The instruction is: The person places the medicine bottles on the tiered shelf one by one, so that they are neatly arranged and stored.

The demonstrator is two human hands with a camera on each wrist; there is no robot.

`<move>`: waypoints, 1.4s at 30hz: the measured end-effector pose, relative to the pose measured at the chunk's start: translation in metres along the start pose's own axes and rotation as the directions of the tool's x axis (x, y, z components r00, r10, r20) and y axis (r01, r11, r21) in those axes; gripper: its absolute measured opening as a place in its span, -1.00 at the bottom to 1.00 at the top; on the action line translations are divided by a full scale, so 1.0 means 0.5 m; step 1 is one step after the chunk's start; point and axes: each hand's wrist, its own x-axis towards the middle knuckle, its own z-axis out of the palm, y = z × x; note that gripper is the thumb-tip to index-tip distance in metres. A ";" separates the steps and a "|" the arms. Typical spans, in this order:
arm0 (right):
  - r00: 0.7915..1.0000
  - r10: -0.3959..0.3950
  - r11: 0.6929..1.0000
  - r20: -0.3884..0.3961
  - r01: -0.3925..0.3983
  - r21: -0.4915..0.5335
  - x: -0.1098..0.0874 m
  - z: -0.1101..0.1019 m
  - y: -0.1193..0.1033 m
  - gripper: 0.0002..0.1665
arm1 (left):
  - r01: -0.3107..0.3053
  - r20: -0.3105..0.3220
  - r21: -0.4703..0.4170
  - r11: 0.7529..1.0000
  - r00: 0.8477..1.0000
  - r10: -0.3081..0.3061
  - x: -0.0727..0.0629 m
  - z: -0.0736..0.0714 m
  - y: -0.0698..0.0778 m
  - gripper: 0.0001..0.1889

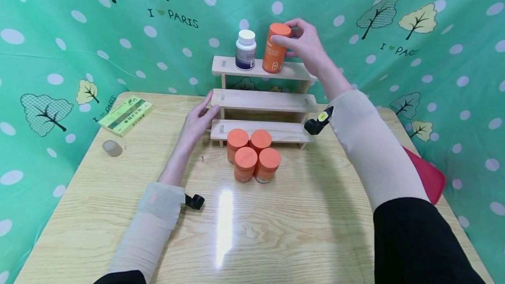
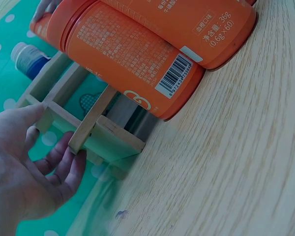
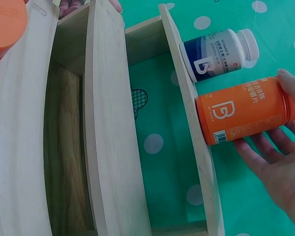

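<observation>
Right hand (image 1: 305, 42): fingers clamped round orange bottle (image 1: 274, 51), near cap. Bottle at top tier of wooden rack (image 1: 264, 99) (base appears seated), just beside white-capped bottle (image 1: 245, 52). Left hand (image 1: 196, 122): fingers curled on rack's left end. Best: brace rack, set base flat, loosen fingers evenly, avoid nudging neighbour.

5 orange bottles (image 1: 273, 56), white-capped blue-and-grey bottle (image 1: 245, 51), pale beige shelf (image 1: 264, 100), green cloth (image 1: 118, 19) with pale dots.
</observation>
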 end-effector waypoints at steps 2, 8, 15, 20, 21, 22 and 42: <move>1.000 -0.002 1.000 0.001 0.002 0.001 0.001 0.002 0.000 -0.38 | 0.004 0.000 0.001 1.000 1.000 -0.004 0.000 0.000 0.000 -0.31; 1.000 0.003 1.000 -0.004 -0.003 0.008 0.003 0.008 0.000 -0.38 | 0.007 0.001 -0.003 1.000 1.000 -0.007 0.000 -0.001 -0.001 -0.30; 1.000 0.022 1.000 -0.010 -0.022 0.018 0.002 0.010 0.002 -0.38 | 0.010 0.008 -0.012 1.000 1.000 -0.009 0.001 -0.001 -0.001 -0.32; 1.000 0.023 1.000 0.002 -0.023 0.010 0.000 0.010 0.005 -0.36 | 0.005 0.002 -0.012 1.000 1.000 -0.005 0.002 -0.001 -0.003 -0.33; 1.000 0.026 1.000 0.008 -0.026 0.009 0.000 0.009 0.006 -0.34 | 0.004 0.001 -0.012 1.000 1.000 -0.004 0.003 -0.001 -0.003 -0.33; 0.999 0.030 1.000 0.014 -0.030 0.006 -0.001 0.008 0.007 -0.32 | 0.004 0.000 -0.014 1.000 1.000 -0.004 0.003 -0.001 -0.003 -0.33; 0.964 -0.129 0.922 -0.232 0.203 0.330 -0.150 0.024 0.124 -0.15 | 0.004 0.003 -0.009 1.000 1.000 -0.004 0.002 -0.001 -0.003 -0.29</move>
